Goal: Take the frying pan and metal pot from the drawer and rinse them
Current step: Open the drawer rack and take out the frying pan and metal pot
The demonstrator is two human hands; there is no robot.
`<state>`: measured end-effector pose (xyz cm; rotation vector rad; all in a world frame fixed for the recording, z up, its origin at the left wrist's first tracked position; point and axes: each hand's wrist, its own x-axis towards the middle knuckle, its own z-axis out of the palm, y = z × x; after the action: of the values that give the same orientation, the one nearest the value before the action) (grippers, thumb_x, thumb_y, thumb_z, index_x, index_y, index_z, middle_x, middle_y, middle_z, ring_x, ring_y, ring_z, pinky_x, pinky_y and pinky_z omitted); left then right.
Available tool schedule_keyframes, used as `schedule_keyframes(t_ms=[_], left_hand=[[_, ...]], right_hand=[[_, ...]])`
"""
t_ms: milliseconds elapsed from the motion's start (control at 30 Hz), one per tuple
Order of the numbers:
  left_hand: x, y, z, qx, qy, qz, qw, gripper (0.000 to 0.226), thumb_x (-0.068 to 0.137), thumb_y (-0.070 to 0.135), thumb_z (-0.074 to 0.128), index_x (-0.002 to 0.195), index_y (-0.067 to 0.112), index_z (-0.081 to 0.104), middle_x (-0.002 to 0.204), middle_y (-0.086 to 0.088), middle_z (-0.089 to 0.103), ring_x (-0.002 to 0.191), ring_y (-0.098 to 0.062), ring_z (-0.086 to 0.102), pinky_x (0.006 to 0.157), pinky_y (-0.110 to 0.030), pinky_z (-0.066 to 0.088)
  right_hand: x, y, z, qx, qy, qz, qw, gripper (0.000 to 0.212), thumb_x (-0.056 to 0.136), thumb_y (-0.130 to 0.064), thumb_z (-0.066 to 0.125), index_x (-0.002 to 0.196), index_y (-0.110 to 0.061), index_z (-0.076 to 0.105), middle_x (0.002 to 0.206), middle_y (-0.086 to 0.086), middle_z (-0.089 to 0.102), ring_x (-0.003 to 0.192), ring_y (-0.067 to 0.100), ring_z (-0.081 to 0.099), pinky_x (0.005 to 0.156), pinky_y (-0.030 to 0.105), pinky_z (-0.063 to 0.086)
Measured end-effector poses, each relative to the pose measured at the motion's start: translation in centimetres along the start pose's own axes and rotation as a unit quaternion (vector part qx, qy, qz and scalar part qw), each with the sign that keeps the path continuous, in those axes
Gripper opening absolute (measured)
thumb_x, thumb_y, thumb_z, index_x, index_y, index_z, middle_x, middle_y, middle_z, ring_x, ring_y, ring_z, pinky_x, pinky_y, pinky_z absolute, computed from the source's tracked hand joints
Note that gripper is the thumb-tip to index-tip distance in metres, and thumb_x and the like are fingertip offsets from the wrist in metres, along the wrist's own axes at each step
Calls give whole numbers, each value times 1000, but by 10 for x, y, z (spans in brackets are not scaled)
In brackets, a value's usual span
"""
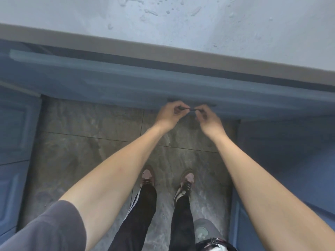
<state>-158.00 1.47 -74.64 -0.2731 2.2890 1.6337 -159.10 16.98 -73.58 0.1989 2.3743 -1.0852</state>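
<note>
Two hands meet on one dark handle [188,109], at about twelve o'clock from my feet, low on the blue drawer front [126,84]. At nine o'clock of the handle, my left hand [167,115] curls its fingers over the bar, thumb tucked beneath. At three o'clock, my right hand [208,118] pinches the same bar with bent fingers; both grips hold the handle, neither is spread. Frying pan and metal pot are not in view; I judge they lie inside the drawer, which looks shut or barely started, though blur at its lower edge prevents certainty. Above, toward twelve o'clock, the pale countertop [199,24] carries scattered water drops.

To do this step well, I judge the pull should run straight back toward six o'clock, both hands drawing evenly so the front does not skew on its runners. My shoes [167,180] stand on the tiled floor [81,151] in the drawer's path, so stepping back as it opens seems wise. A loaded drawer may be heavy; a slow, steady draw seems better than a jerk.
</note>
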Motion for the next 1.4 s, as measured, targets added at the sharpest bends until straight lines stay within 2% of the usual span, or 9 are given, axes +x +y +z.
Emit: schedule_keyframes(t_ms=[133, 267, 333, 567, 733, 900, 1033, 1167, 1400], left_hand=[[-11, -2, 6, -10, 10, -17, 1000, 10, 86, 17, 65, 92, 10, 70, 83, 5, 65, 65, 11, 54, 68, -11, 40], [-30, -10, 6, -10, -37, -36, 999, 5, 85, 19, 67, 88, 18, 69, 82, 9, 66, 73, 2, 56, 73, -17, 42], [-46, -15, 9, -13, -45, -43, 998, 7, 85, 19, 67, 90, 16, 70, 80, 11, 64, 70, 8, 54, 70, -11, 39], [-103, -30, 22, 11, -53, -60, 997, 12, 85, 24, 67, 93, 16, 72, 80, 18, 66, 67, 14, 54, 70, -8, 38], [-140, -37, 33, 34, -33, -71, 996, 12, 82, 28, 69, 92, 21, 72, 85, 9, 70, 74, 3, 59, 79, -24, 45], [-167, -33, 41, 27, -38, -77, 996, 18, 84, 10, 67, 100, 1, 70, 88, -1, 66, 67, 12, 56, 70, -5, 39], [-185, -38, 47, 60, -29, -117, 991, 18, 84, 16, 68, 99, 8, 71, 90, -3, 67, 81, -11, 57, 78, -24, 43], [-212, -40, 61, 78, 2, -138, 987, 14, 85, 24, 66, 97, 17, 71, 94, -2, 70, 86, -14, 59, 65, -17, 37], [-237, -37, 55, 119, -20, -167, 979, 9, 84, 37, 64, 92, 35, 68, 105, 7, 71, 97, -15, 63, 74, -23, 38]], right_hand=[[-8, 0, 1, -19, -9, 41, 999, 18, 95, -28, 43, 105, -30, 58, 92, -2, 63, 91, 22, 61, 75, 29, 41], [-28, 9, 1, -64, -35, 68, 995, 20, 93, -35, 44, 107, -32, 58, 109, 1, 68, 101, 26, 61, 85, 35, 46], [-42, 14, 2, -89, -62, 68, 992, 21, 95, -37, 43, 109, -32, 57, 115, -1, 66, 103, 26, 60, 88, 38, 47], [-94, 40, 15, -72, -88, 59, 992, 21, 95, -36, 43, 109, -33, 58, 117, -6, 64, 104, 19, 59, 80, 31, 41], [-124, 57, 23, -91, -109, 31, 989, 22, 96, -38, 41, 109, -32, 57, 121, -4, 62, 107, 24, 59, 84, 34, 43], [-151, 63, 28, -114, -109, 31, 987, 26, 95, -40, 42, 115, -30, 56, 122, -3, 62, 106, 25, 59, 76, 30, 39], [-164, 69, 32, -119, -133, 26, 984, 27, 94, -38, 46, 116, -29, 59, 122, 0, 63, 107, 24, 59, 78, 28, 40], [-174, 81, 37, -86, -140, 19, 986, 23, 92, -29, 53, 111, -23, 64, 119, 0, 65, 105, 19, 59, 83, 27, 41], [-202, 85, 49, -99, -104, 27, 989, 24, 92, -25, 54, 112, -17, 64, 115, 2, 65, 92, 11, 53, 73, 20, 33]])
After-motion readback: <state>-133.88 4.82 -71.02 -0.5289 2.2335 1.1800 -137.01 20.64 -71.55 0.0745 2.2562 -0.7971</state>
